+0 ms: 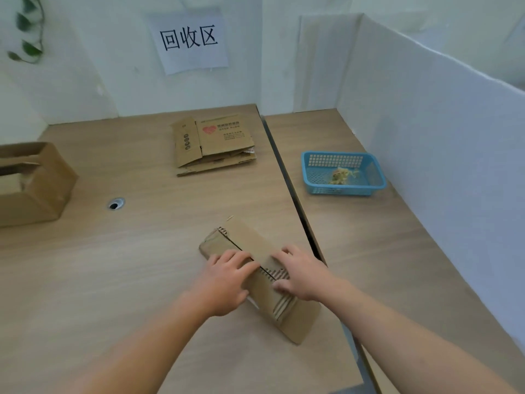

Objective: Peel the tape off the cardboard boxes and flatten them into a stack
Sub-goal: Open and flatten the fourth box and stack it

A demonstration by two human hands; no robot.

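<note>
A flattened brown cardboard box (250, 245) lies slantwise on the wooden table (113, 280), near its right edge. My left hand (227, 282) presses flat on the box's left side, fingers spread. My right hand (301, 274) rests on its middle, fingers lying over the torn flaps. At the back of the table sits a stack of flattened boxes (216, 143), the top one printed with a red heart. An upright, unflattened box (31, 183) stands at the left edge.
A blue plastic basket (343, 173) holding crumpled tape sits on the neighbouring table to the right, across a dark gap (287, 177). White partition walls close the back and right. A cable hole (116, 204) is in the tabletop.
</note>
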